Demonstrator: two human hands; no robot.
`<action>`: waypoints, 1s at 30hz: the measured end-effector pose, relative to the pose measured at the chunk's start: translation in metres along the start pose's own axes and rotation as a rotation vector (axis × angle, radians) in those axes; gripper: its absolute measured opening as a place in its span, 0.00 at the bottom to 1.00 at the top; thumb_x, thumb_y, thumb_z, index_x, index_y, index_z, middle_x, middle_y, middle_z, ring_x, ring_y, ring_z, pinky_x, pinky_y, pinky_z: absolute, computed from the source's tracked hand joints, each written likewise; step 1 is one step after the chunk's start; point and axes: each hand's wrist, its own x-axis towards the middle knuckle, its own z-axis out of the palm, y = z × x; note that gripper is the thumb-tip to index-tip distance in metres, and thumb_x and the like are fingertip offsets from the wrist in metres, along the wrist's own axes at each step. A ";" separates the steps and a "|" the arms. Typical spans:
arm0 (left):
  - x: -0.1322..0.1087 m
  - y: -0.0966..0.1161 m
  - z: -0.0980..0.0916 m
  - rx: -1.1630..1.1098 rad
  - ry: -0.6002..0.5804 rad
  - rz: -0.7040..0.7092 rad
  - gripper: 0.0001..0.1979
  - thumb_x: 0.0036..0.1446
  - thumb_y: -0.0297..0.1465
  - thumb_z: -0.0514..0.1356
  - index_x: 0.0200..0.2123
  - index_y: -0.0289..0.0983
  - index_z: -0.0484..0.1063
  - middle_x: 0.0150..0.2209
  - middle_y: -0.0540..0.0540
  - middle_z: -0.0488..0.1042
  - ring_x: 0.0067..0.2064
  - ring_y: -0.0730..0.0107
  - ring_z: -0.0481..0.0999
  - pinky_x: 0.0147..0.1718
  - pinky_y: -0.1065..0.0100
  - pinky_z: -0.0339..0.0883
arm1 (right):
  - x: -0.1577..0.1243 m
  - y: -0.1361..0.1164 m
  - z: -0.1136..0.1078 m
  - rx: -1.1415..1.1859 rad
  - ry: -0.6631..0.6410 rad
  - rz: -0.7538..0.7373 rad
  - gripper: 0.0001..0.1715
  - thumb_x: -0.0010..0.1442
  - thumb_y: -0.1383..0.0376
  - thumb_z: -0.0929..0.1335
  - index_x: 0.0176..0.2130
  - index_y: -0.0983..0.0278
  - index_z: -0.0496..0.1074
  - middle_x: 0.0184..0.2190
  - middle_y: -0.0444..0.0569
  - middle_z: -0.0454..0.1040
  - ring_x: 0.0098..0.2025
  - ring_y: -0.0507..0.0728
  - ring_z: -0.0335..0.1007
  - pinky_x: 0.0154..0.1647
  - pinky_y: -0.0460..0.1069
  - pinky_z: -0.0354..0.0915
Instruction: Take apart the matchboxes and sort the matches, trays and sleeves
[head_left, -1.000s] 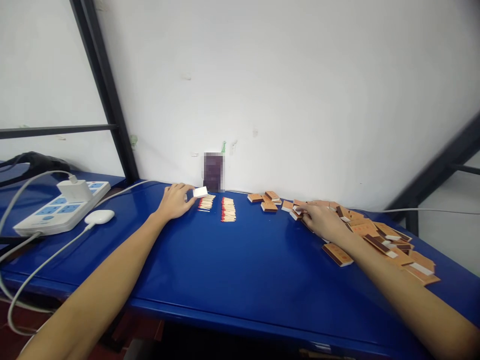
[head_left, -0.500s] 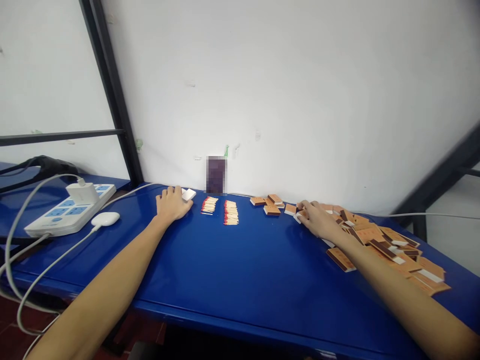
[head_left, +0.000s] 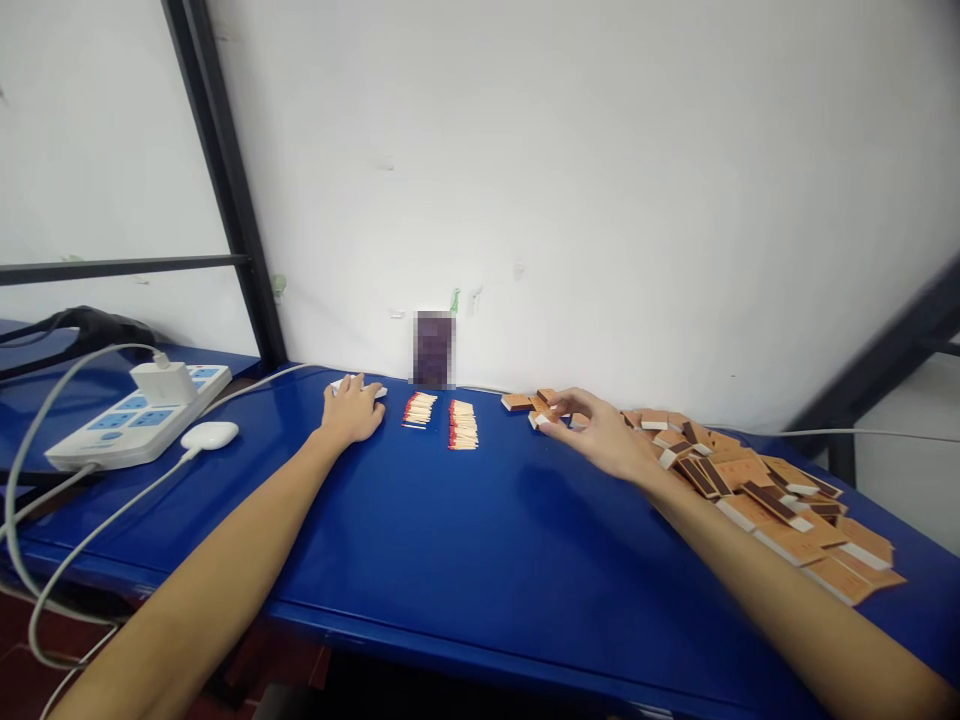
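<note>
My left hand (head_left: 352, 411) lies at the back of the blue table (head_left: 480, 540), fingers curled over a white matchbox tray (head_left: 377, 391) whose ends stick out on both sides. Just right of it are two neat rows of red-tipped matches (head_left: 418, 408) (head_left: 463, 425). My right hand (head_left: 604, 437) reaches left from the big heap of orange matchboxes (head_left: 757, 480). Its thumb and forefinger pinch a matchbox (head_left: 541, 421) beside a small group of matchboxes (head_left: 525, 401).
A white power strip (head_left: 131, 418) with a plugged-in charger and a white puck on a cable (head_left: 210, 435) sit at the left. A black frame post (head_left: 225, 190) rises behind them. A small dark blurred object (head_left: 434, 349) leans on the white wall.
My left hand set the white tray down on the table, left of the matches, and now covers it. My right hand left the big heap and moved left to the small group of matchboxes.
</note>
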 end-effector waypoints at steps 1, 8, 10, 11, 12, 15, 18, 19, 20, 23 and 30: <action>0.000 -0.002 -0.001 0.001 0.013 -0.015 0.22 0.62 0.35 0.49 0.57 0.40 0.71 0.63 0.33 0.64 0.65 0.44 0.59 0.58 0.40 0.55 | 0.001 -0.002 0.004 0.077 -0.016 -0.019 0.23 0.54 0.51 0.72 0.44 0.61 0.71 0.43 0.52 0.75 0.46 0.62 0.72 0.47 0.59 0.70; -0.010 0.027 -0.029 -0.200 0.265 0.186 0.20 0.62 0.34 0.50 0.54 0.38 0.72 0.65 0.37 0.63 0.66 0.46 0.59 0.63 0.42 0.47 | 0.007 -0.026 0.039 0.880 -0.187 0.199 0.21 0.49 0.56 0.76 0.35 0.59 0.64 0.35 0.42 0.69 0.41 0.56 0.71 0.42 0.57 0.73; -0.020 0.050 -0.042 -0.328 0.319 0.357 0.20 0.64 0.36 0.51 0.55 0.41 0.71 0.61 0.41 0.67 0.63 0.50 0.64 0.64 0.45 0.45 | 0.007 -0.037 0.047 1.039 -0.252 0.234 0.22 0.50 0.58 0.76 0.31 0.59 0.60 0.33 0.40 0.68 0.42 0.55 0.70 0.43 0.57 0.73; -0.026 0.062 -0.047 -0.373 0.307 0.463 0.21 0.63 0.37 0.52 0.57 0.42 0.69 0.61 0.43 0.68 0.61 0.52 0.65 0.64 0.46 0.46 | 0.007 -0.043 0.050 1.088 -0.289 0.240 0.22 0.51 0.58 0.76 0.30 0.60 0.59 0.32 0.40 0.69 0.42 0.55 0.70 0.44 0.57 0.72; -0.032 0.073 -0.051 -0.407 0.292 0.551 0.22 0.63 0.38 0.53 0.59 0.42 0.67 0.60 0.43 0.69 0.60 0.52 0.66 0.64 0.48 0.46 | 0.008 -0.048 0.053 1.122 -0.320 0.242 0.22 0.52 0.58 0.75 0.29 0.60 0.59 0.32 0.41 0.70 0.43 0.55 0.70 0.45 0.56 0.71; -0.046 0.098 -0.054 -0.478 0.302 0.650 0.30 0.60 0.39 0.56 0.64 0.39 0.60 0.57 0.39 0.70 0.57 0.51 0.68 0.61 0.50 0.55 | 0.011 -0.063 0.062 1.189 -0.373 0.221 0.18 0.55 0.57 0.73 0.30 0.60 0.61 0.34 0.43 0.73 0.42 0.56 0.72 0.43 0.54 0.70; -0.052 0.107 -0.048 -0.528 0.375 0.566 0.32 0.61 0.39 0.56 0.66 0.36 0.56 0.52 0.37 0.68 0.52 0.52 0.69 0.53 0.53 0.64 | 0.015 -0.078 0.068 1.227 -0.376 0.225 0.10 0.58 0.57 0.69 0.34 0.59 0.65 0.35 0.46 0.75 0.42 0.58 0.73 0.43 0.54 0.70; -0.052 0.107 -0.046 -0.546 0.405 0.543 0.32 0.61 0.38 0.56 0.67 0.36 0.56 0.51 0.37 0.68 0.50 0.53 0.69 0.51 0.54 0.66 | 0.016 -0.084 0.069 1.233 -0.378 0.246 0.09 0.59 0.58 0.67 0.36 0.60 0.67 0.35 0.47 0.76 0.42 0.59 0.73 0.43 0.55 0.70; -0.052 0.106 -0.044 -0.567 0.435 0.535 0.32 0.62 0.37 0.56 0.67 0.36 0.56 0.49 0.38 0.67 0.49 0.55 0.69 0.49 0.55 0.67 | 0.016 -0.089 0.069 1.235 -0.389 0.272 0.09 0.60 0.58 0.65 0.38 0.61 0.68 0.35 0.49 0.77 0.42 0.59 0.74 0.44 0.55 0.70; -0.049 0.100 -0.043 -0.632 0.515 0.588 0.31 0.61 0.32 0.56 0.67 0.37 0.56 0.46 0.40 0.67 0.46 0.59 0.70 0.47 0.58 0.70 | 0.018 -0.100 0.066 1.252 -0.466 0.333 0.15 0.61 0.60 0.61 0.43 0.63 0.70 0.36 0.51 0.77 0.42 0.59 0.74 0.44 0.55 0.70; -0.042 0.090 -0.054 -0.640 0.645 0.747 0.27 0.56 0.28 0.60 0.60 0.38 0.64 0.48 0.40 0.68 0.49 0.58 0.71 0.46 0.57 0.71 | 0.024 -0.098 0.060 1.402 -0.651 0.301 0.18 0.60 0.69 0.62 0.49 0.61 0.69 0.34 0.48 0.78 0.36 0.57 0.75 0.43 0.54 0.72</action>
